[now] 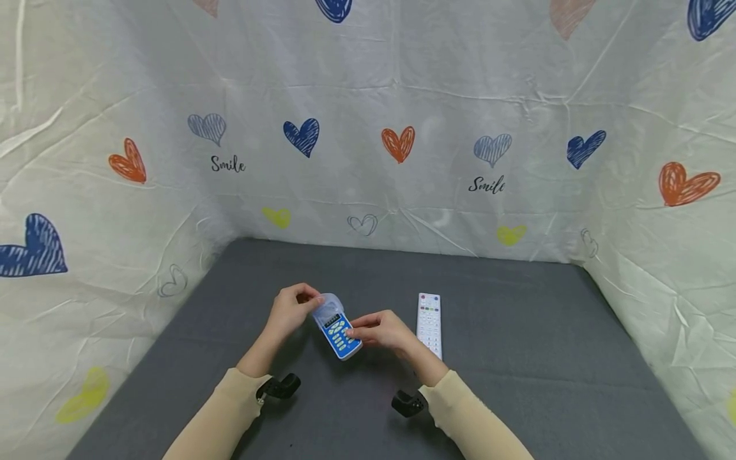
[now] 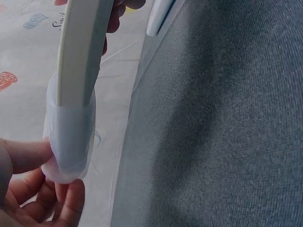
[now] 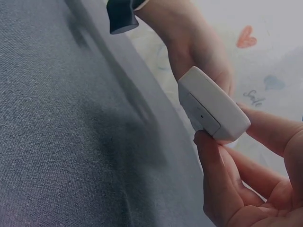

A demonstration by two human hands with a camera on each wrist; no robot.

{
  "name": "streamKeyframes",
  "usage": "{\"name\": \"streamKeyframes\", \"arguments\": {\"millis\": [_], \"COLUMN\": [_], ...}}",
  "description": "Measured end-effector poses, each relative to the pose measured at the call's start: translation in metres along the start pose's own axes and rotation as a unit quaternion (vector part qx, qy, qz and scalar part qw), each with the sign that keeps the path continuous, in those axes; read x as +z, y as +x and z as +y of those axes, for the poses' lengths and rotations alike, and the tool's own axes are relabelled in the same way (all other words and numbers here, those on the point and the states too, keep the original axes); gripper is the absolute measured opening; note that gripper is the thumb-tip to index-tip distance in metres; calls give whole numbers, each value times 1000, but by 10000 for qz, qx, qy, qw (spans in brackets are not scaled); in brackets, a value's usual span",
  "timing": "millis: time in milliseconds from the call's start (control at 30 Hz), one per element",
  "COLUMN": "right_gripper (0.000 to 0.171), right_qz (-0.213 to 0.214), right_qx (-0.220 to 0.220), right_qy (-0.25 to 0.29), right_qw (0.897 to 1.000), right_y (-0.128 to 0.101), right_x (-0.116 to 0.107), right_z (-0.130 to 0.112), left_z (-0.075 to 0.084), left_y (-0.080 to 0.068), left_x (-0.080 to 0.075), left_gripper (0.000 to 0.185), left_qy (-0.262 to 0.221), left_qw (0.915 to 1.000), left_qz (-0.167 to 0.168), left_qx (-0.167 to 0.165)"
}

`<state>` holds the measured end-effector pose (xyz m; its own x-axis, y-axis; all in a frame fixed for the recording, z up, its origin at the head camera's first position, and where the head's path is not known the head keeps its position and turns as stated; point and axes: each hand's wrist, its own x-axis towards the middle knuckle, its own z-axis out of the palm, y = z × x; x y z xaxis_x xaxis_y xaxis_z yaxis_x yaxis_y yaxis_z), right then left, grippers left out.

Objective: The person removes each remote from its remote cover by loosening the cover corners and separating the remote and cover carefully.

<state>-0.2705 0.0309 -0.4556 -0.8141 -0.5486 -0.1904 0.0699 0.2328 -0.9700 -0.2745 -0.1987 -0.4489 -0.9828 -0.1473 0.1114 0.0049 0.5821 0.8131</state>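
— Both sleeves reach in; why is the blue remote lifted off the tabletop?

— So the left hand pinches its clear cover while the right hand clamps the near end.

remote — smooth plastic | sleeve — translucent, soft plastic | table — matt grey cloth

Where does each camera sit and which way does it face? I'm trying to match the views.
Head: above, looking forward and down at both hands on the blue remote; both sleeves show.
Left wrist: along the remote's clear cover; left fingers show.
Right wrist: at the remote's end; right fingers, left hand beyond.
All share the remote.
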Motion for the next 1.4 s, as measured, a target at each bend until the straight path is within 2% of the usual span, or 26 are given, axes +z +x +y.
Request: {"name": "streamKeyframes", "arguments": {"millis": [467,833,1400], "right_gripper": [36,35,34], "right_qz": [120,89,81], "right_qx": [112,162,183], "right_qy": [-15,119,234], "right_qw": [9999,9998,9995], "right_y": [0,-1,-3], "right_x": [5,5,3], "right_z": [1,2,2], "left_z": [-6,-9,-11], "left_y": [5,7,8], "left_x": [2,2,2], "left_gripper": [16,14,16], "left_qy": [-415,-782,-849], "left_qw": [9979,9947,9928], "left_qz": [249,320,469], "left_qx": [-440,-579,-705]}}
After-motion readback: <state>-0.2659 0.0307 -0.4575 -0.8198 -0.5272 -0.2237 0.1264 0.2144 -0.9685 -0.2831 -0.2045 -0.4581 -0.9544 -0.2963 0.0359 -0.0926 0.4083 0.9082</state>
